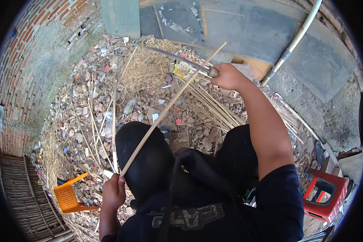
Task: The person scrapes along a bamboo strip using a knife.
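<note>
My left hand (113, 191), low at the left beside my knee, is closed around the near end of a long bamboo strip (152, 128). The strip slants up and to the right across my dark-clothed knee. My right hand (229, 76) is stretched forward and wrapped around the handle of a machete (181, 59). Its long dark blade points left and crosses the strip near the strip's far end. Whether the edge touches the strip or only overlaps it in view, I cannot tell.
Several bamboo strips (213, 105) lie on the rubble ahead, with more at the left. A straw heap (143, 66) lies farther off. An orange plastic stool (67, 198) is at the left, a red crate (328, 197) at the right. A pole (294, 40) leans against the wall.
</note>
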### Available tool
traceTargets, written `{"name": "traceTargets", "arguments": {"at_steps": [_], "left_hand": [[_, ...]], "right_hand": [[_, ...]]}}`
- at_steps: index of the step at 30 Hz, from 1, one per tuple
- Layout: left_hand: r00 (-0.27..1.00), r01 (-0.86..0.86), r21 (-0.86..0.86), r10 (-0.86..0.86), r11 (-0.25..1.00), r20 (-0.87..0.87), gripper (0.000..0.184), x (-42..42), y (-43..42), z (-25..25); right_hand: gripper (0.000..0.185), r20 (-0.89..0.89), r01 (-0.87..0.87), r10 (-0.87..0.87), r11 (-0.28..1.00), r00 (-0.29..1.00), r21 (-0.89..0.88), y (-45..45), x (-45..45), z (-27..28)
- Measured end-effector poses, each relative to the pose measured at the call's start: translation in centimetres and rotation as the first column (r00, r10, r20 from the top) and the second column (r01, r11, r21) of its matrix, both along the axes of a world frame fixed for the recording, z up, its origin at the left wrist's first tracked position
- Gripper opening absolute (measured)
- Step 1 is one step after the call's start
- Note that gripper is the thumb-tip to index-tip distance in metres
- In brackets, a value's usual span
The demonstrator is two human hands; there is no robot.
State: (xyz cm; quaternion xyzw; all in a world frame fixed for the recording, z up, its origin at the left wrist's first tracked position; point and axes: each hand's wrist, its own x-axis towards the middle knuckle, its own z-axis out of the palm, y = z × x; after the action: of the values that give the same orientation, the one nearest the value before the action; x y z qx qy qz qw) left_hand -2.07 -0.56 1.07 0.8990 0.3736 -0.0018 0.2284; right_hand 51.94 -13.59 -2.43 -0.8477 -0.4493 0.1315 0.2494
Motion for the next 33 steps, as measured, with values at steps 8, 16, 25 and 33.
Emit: {"name": "traceTargets", "arguments": {"at_steps": [8, 16, 25, 33], "left_hand": [[0.996, 0.038, -0.115, -0.028, 0.993, 0.083, 0.045, -0.1, 0.9, -0.9], [0.996, 0.006, -0.133, 0.006, 0.991, 0.091, 0.04, 0.1, 0.1, 0.3], [0.996, 0.029, -0.098, -0.021, 0.995, 0.087, 0.041, 0.1, 0.5, 0.5], [0.999, 0.017, 0.009, -0.018, 1.0, 0.049, 0.036, 0.5, 0.4, 0.1]], "right_hand": [[0.026, -0.037, -0.161, 0.16, 0.986, 0.986, -0.05, -0.5, -3.6, 3.7], [0.027, -0.013, -0.182, 0.182, 0.982, 0.983, -0.053, 0.3, -4.4, 3.7], [0.027, -0.014, -0.088, 0.088, 0.996, 0.996, -0.023, 0.8, -2.7, 1.9], [0.03, -0.115, -0.052, 0.027, 0.973, 0.993, -0.226, 1.2, -1.8, 2.5]]}}
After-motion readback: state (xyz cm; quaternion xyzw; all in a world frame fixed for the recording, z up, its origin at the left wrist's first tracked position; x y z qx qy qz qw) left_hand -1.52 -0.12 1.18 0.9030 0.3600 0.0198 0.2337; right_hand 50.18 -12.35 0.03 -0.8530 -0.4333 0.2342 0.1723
